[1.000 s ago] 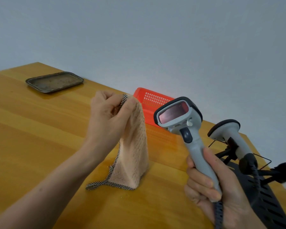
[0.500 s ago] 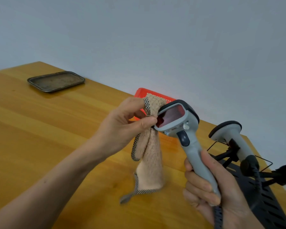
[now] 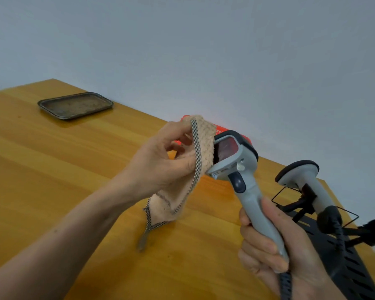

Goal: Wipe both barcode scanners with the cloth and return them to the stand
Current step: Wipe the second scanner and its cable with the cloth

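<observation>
Head view: the left hand (image 3: 160,161) pinches the cloth (image 3: 204,144) between thumb and curled fingers and presses its peach pile against the red window of the scanner (image 3: 243,169). That scanner is held in the air above the table (image 3: 52,169), with its head tipped left. The right hand (image 3: 268,252) grips the grey handle with every finger wrapped round it, and the coiled cable (image 3: 285,284) drops out below the fist. The cloth's checked hem hangs low; the tail is blurred, so I can't tell if it touches the wood. On the right, the second scanner (image 3: 301,176) sits in the black stand (image 3: 342,263). A red basket (image 3: 220,128) peeks out behind the cloth. Far left, a dark tray (image 3: 75,106) lies flat.
</observation>
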